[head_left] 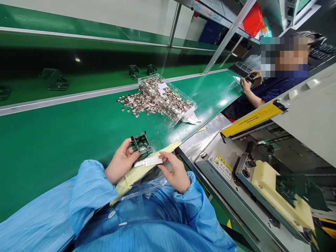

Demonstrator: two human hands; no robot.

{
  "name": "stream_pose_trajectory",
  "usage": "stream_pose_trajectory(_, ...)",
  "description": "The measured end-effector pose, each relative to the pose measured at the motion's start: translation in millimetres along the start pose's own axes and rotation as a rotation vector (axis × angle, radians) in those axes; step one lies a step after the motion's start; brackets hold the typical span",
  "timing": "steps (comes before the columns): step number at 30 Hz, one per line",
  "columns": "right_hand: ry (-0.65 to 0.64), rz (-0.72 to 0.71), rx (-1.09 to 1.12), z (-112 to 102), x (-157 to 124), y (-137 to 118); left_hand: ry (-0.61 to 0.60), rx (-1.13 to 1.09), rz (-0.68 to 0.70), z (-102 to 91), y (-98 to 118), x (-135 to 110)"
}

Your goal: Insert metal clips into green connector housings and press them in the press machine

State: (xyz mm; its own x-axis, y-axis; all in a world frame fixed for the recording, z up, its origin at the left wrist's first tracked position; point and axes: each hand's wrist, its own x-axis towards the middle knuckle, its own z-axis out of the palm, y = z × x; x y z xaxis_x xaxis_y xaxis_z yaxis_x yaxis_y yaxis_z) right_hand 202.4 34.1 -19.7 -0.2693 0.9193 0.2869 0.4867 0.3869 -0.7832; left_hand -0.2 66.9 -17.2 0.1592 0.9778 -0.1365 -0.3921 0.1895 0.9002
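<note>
My left hand (121, 160) grips a green circuit board (141, 142) by its left side, thumb on the near edge. The board looks like several layers, but I cannot tell how many. With thumb and fingertips, my right hand (175, 171) pinches a strip of small silver metal pieces (152, 161) at its right end. The strip's left end reaches the near edge of the board; whether the two are joined is unclear. Below both hands lies yellow tape (136, 176) along the table edge, with clear plastic film (147, 187) under it.
A clear plastic tray (187, 113) lies tilted on the green table (65, 129), spilling many small metal parts (139, 101) leftward. At right stands a machine (215, 168) with a yellow sensor bar (253, 118) and hand-injury warning label. Farther back, another person (262, 94) handles a board.
</note>
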Motion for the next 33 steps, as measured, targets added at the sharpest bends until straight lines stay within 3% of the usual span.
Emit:
stream_pose_trajectory(4,0.142,0.146,0.114,13.2,-9.1,-4.5,0.023,0.04,0.038,1.9,1.1,0.8)
stream_pose_trajectory(10,0.246,0.415,0.369,40.5,-26.3,-23.7,0.19,0.074,0.191,9.2,8.6,-2.7)
stream_pose_trajectory(14,0.208,0.578,0.758,61.5,-38.9,-33.2,0.119,0.077,0.158,11.4,5.9,-6.1)
stream_pose_trajectory(17,0.165,0.678,0.885,72.8,-42.6,-32.4,0.077,0.075,0.126,9.7,2.2,-4.4)
stream_pose_trajectory(23,0.113,0.652,0.948,76.1,-37.9,-27.0,0.121,-0.012,0.127,11.1,5.5,4.6)
stream_pose_trajectory(33,0.092,0.609,1.036,81.9,-44.8,-25.0,-0.023,-0.056,0.017,40.4,-1.8,12.4)
